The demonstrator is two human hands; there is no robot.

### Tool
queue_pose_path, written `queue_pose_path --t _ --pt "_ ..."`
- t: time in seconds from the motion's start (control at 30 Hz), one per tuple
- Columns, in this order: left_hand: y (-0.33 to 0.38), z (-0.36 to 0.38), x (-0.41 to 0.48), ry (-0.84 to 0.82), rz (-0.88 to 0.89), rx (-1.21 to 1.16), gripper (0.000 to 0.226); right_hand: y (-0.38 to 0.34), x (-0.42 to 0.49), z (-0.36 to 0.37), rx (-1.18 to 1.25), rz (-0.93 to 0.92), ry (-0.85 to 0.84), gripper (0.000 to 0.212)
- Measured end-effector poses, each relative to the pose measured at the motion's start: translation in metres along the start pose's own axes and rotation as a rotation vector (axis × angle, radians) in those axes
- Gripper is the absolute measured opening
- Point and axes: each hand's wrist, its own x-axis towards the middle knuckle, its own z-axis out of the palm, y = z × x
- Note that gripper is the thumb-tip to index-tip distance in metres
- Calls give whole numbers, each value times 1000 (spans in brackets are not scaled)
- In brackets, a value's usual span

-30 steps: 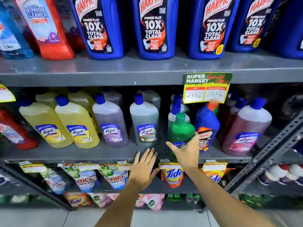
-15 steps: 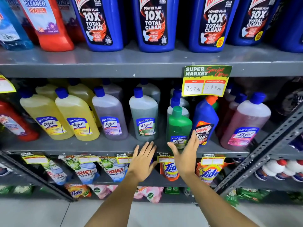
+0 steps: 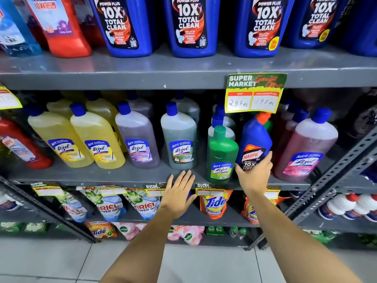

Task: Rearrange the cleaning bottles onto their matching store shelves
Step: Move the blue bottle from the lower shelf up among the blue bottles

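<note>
Reaching for the stray Harpic (image 3: 255, 146) at the middle shelf's (image 3: 122, 176) front edge among Lizol bottles, the right hand (image 3: 255, 174) spreads against it, not yet closed; left hand (image 3: 179, 193) empty, splayed; top-shelf move remains

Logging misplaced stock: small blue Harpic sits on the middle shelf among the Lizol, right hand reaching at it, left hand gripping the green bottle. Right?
Not quite. The head view shows the left hand open and empty, below the shelf edge, left of the green bottle and not touching it. The rest holds: the Harpic sits among the Lizol, right hand at it.
</note>
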Motion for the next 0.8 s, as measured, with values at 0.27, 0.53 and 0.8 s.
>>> queue_pose_path --t 0.27,0.53,0.8 --pt "4 -12 -1 -41 2 3 63 2 13 0 108 15 10 110" --pt "39 -122 3 644 243 -42 38 18 -38 -76 262 -101 90 99" --pt "55 -320 51 963 249 103 40 -54 -30 -184 450 -345 145 92"
